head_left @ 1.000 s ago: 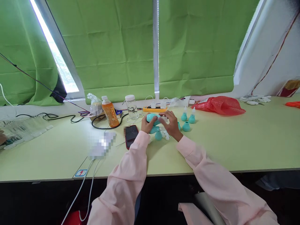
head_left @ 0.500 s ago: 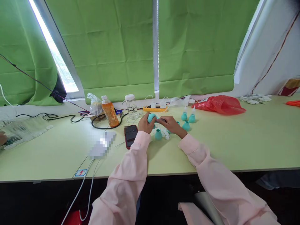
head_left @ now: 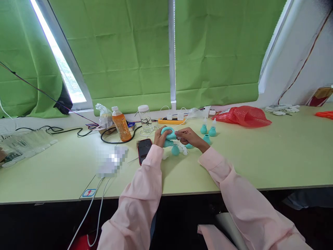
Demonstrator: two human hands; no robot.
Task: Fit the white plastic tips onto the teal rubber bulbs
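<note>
Your left hand (head_left: 160, 137) is wrapped around a turquoise bulb (head_left: 168, 131), raised above the desk (head_left: 260, 156), with a second bulb (head_left: 168, 143) just below it; your right hand (head_left: 191, 138) has its fingers pinched at the first one's end. An upright bulb (head_left: 175, 150) stands near white pieces (head_left: 183, 149); a phone (head_left: 144, 150) lies left of them.

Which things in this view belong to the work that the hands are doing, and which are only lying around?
Seem to belong:
teal bulb in the left hand, right hand at its end
other teal bulbs, two with pale nozzles
small white pieces

Seem only lying around:
orange drink bottle
white-lidded clear jar
smartphone
yellow power strip
red plastic bag
</note>
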